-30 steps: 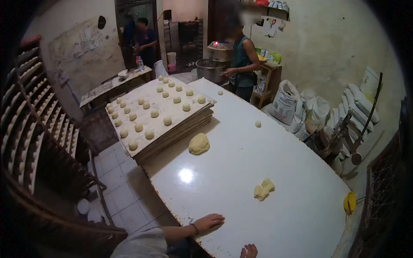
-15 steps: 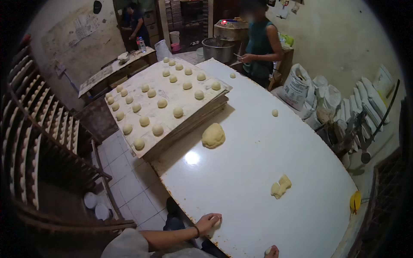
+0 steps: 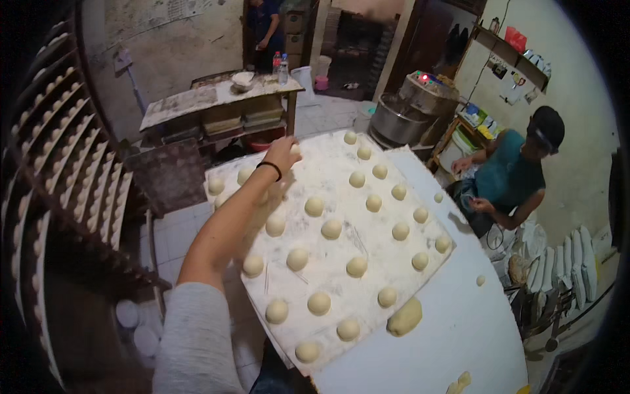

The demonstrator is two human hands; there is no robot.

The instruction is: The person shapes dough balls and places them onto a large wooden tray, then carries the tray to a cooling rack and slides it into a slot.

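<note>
My left hand [image 3: 283, 156], with a dark band at the wrist, reaches over the far left side of a floured wooden board [image 3: 390, 264]. Its fingers are closed on a pale dough ball [image 3: 295, 150], partly covered by them. Round dough balls, such as one nearby [image 3: 314, 206], sit spaced out over the board, and my forearm hides some at the left. My right hand is out of view. Beside the board's right edge lies a large dough lump [image 3: 405, 318], with smaller dough pieces [image 3: 460, 382] nearer me on the white table [image 3: 446, 322].
Two small dough balls, one farther [image 3: 438, 197] and one nearer [image 3: 481, 280], lie on the table. A person [image 3: 508, 177] stands at its right side; another [image 3: 266, 33] is at the back. A rack [image 3: 72, 151] of filled trays lines the left. A mixer bowl [image 3: 397, 121] stands beyond.
My left hand has moved from the table's near edge to the board's far left, carrying a dough ball. My right hand has left the view. The view has swung toward the board.
</note>
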